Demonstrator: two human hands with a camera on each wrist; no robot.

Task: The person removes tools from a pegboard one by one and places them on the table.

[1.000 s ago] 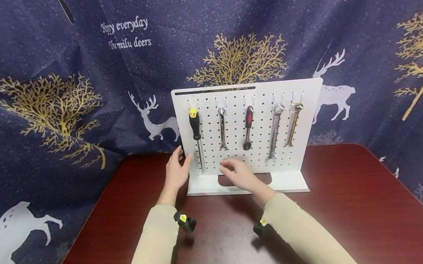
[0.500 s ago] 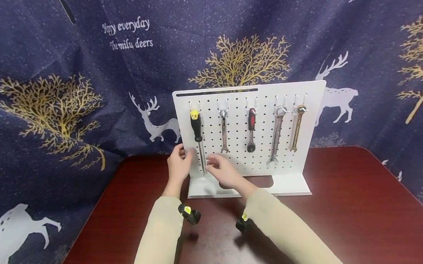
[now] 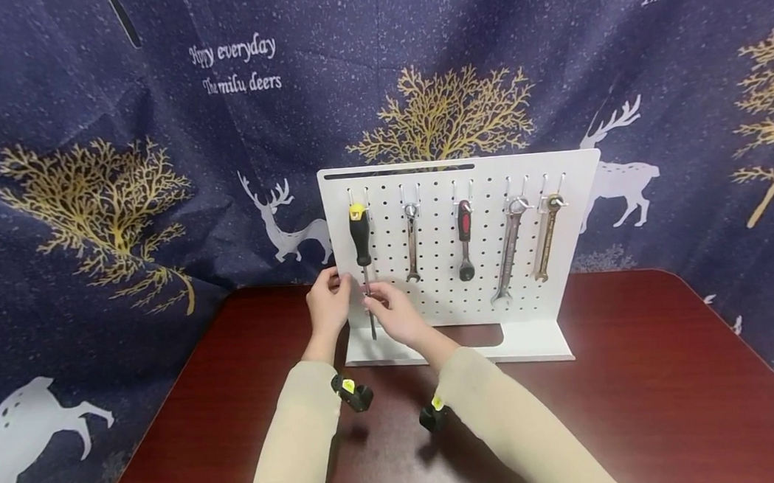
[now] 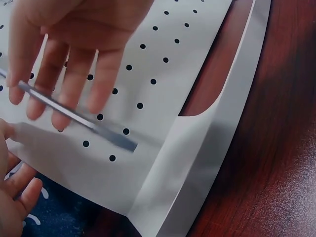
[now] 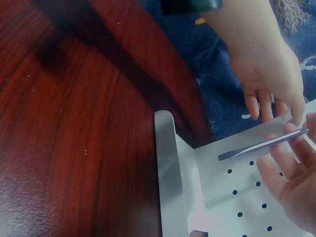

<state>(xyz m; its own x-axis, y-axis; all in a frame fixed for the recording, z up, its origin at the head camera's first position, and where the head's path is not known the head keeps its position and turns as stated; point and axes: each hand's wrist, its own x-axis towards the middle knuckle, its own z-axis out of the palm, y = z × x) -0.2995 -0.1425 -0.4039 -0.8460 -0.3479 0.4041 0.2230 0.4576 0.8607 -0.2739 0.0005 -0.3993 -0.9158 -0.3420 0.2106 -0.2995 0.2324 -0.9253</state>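
A screwdriver (image 3: 360,236) with a black and yellow handle hangs at the left of the white pegboard (image 3: 444,297). My right hand (image 3: 394,315) pinches its metal shaft (image 5: 261,144) between thumb and fingers; the flat tip (image 4: 126,142) stands a little off the board's face. At the board's left edge, my left hand (image 3: 327,304) holds on, its thumb in front and fingers behind. Right of the screwdriver hang a small wrench (image 3: 412,243), a ratchet (image 3: 465,240) with a black and red handle, a large wrench (image 3: 509,252) and a brass-toned wrench (image 3: 546,239).
The pegboard's white base (image 3: 533,340), with a cutout at its middle, stands on a dark red wooden table (image 3: 636,403). Behind hangs a dark blue cloth (image 3: 377,72) printed with deer and golden trees.
My right hand has moved left from below the small wrench to the screwdriver's shaft and taken hold of it. The tip has come away from the board. My left hand has closed round the board's edge.
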